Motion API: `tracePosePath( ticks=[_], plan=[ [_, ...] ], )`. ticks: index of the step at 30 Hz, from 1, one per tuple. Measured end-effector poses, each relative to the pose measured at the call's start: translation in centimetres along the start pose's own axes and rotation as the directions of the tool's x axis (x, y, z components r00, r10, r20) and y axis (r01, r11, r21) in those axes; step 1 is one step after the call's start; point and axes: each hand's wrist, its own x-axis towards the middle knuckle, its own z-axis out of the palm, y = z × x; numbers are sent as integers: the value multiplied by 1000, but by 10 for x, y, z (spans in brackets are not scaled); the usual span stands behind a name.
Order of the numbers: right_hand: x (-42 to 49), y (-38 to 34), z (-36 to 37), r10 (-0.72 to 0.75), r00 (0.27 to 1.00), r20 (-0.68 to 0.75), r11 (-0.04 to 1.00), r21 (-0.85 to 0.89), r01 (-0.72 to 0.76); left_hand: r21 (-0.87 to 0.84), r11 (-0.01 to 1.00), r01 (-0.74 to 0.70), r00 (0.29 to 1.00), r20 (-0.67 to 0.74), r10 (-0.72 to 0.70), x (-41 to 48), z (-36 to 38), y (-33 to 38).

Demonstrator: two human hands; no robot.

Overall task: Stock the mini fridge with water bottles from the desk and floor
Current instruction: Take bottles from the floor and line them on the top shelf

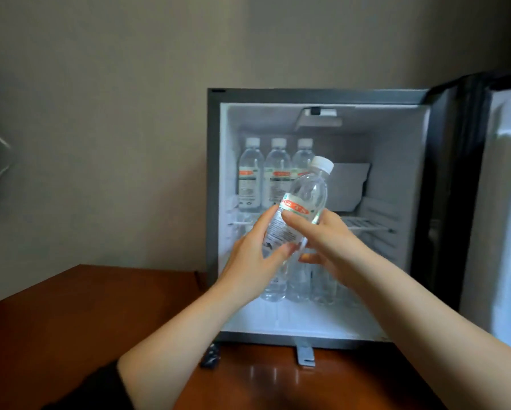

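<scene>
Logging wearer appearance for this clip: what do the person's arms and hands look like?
Left hand and right hand are bare: no gloves, rings or watch visible. A dark sleeve ends near the left elbow; the right forearm shows no sleeve.

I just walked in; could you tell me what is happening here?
A person grips a clear plastic water bottle with a white cap in the left hand and right hand, tilted before the open black mini fridge. Three similar bottles stand on its upper wire shelf, others below.

A small black object (210, 355) lies below the beige wall (100, 84).
</scene>
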Motion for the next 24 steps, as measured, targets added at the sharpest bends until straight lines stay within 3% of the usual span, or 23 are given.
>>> tracePosePath(
  ticks=[6, 9, 12, 16, 19, 24],
  plan=[
    [44, -6, -30, -169, 946, -277, 985, -87, 151, -45, 998, -37, 999, -11, 36, 62, 32, 10],
    [60, -7, -43, -254, 896, -364, 962, -190, 195, 19, 1000, -6, 997, 77, 5, 86, 44, 7],
    [68, -6, -56, -320, 872, -371, 925, -322, 202, 119, 993, 2, 989, 144, -19, 96, 51, -4],
    [81, 1, -71, -362, 869, -337, 865, -468, 179, 300, 953, 39, 995, 71, -63, 95, 49, -27],
    [95, 7, -80, -362, 856, -370, 871, -461, 169, 494, 868, 58, 989, 89, -117, 91, 51, -49],
    [118, 24, -91, -325, 865, -382, 891, -430, 145, 702, 707, -78, 993, 118, -8, 83, 59, -73]
  ],
)
